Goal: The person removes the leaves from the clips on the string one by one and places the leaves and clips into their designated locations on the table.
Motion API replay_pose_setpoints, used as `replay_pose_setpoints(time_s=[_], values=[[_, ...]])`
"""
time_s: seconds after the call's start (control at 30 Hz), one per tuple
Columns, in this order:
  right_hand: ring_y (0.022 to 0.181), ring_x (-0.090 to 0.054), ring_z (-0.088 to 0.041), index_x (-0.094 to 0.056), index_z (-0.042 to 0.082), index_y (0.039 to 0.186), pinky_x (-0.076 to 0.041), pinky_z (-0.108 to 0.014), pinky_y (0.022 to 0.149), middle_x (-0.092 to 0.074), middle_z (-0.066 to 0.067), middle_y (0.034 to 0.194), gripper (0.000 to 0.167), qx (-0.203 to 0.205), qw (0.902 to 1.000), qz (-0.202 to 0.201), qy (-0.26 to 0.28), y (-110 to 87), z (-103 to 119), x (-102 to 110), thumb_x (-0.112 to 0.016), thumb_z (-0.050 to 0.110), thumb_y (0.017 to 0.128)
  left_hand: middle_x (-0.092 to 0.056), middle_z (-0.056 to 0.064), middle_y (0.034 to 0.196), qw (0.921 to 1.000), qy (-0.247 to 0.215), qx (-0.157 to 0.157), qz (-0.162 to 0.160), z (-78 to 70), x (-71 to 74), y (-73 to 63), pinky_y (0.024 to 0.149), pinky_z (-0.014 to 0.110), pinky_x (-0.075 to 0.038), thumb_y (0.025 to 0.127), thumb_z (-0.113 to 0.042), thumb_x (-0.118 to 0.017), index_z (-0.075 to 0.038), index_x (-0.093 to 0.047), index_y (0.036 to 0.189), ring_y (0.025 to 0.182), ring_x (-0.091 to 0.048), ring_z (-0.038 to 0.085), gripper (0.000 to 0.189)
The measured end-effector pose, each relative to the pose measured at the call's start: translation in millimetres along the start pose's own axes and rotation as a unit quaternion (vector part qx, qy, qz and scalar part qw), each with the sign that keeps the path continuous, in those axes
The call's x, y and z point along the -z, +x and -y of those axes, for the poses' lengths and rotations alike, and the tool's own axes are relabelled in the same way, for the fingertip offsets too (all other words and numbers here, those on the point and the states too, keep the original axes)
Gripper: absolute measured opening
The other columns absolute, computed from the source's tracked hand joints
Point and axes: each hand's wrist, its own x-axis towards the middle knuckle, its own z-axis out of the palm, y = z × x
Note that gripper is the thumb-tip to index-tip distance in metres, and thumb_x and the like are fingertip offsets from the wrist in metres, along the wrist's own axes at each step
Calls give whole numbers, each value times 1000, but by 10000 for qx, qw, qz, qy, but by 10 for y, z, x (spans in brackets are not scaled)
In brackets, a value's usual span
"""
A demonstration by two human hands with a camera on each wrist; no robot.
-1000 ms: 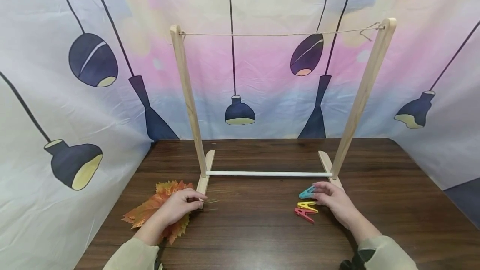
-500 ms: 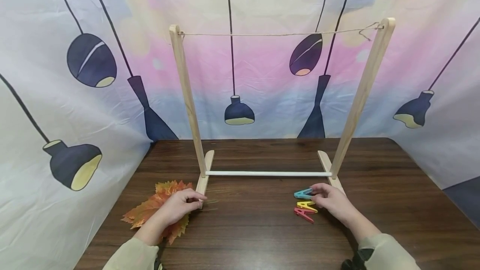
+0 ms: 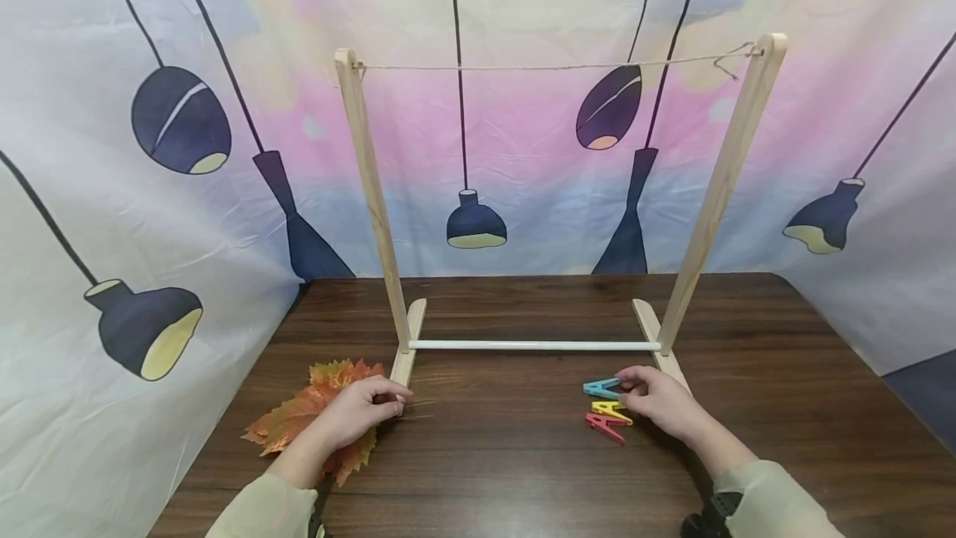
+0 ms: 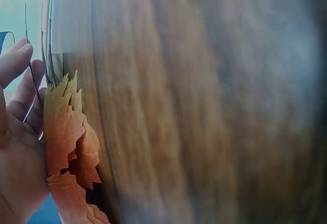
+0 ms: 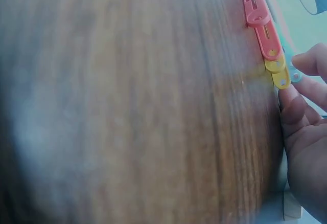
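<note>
In the head view my left hand (image 3: 353,415) is over a bunch of orange and yellow artificial maple leaves (image 3: 295,415) on the table. The left wrist view shows my thumb and finger pinching one thin stem, beside the stacked leaves (image 4: 66,137). My right hand (image 3: 660,407) pinches the end of a blue clothespin (image 3: 599,388) at the right. Just below it lie a yellow clothespin (image 3: 608,410) and a red clothespin (image 3: 605,428), close together. In the right wrist view the blue clothespin is mostly hidden behind the yellow and red ones.
A wooden stand rises behind the hands, with a left post (image 3: 377,206), a right post (image 3: 720,198) and a string (image 3: 523,68) tied between their tops. A white rod (image 3: 534,345) joins its feet on the brown table (image 3: 508,455). A printed cloth (image 3: 538,156) hangs behind.
The blue clothespin has turned from a slant to nearly level and shifted slightly left in my right hand. My left hand has stayed in place at the leaves.
</note>
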Motion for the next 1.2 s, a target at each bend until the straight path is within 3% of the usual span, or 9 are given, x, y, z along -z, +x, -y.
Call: replay_pose_setpoints(time_s=[0.23,0.77,1.2], values=[[81,-52,-16,-64,-1,105,-45,-33,71,-59,-5,92,30,116,9988,37,-476,26,-19,-18,-69,12,79,-63,1,96,9999,121,-20,7,14,-9,2,70,27,-48,90,-15,-64,-11,-70,106,87,-58,17,18],[82,-53,-16,-64,-1,107,-45,-33,72,-60,-6,95,33,15,9987,161,-475,30,-11,14,-70,15,79,-62,-1,96,9995,296,-79,-67,25,-28,24,70,27,-48,90,-14,-63,-11,-70,104,85,-57,13,16],[80,-53,-15,-64,-3,109,-45,-31,70,-60,-7,95,36,26,9991,176,-381,30,-2,19,-69,15,79,-61,-1,91,9997,191,95,-120,-16,5,14,68,27,-48,91,-17,-63,-11,-70,108,80,-56,12,20]])
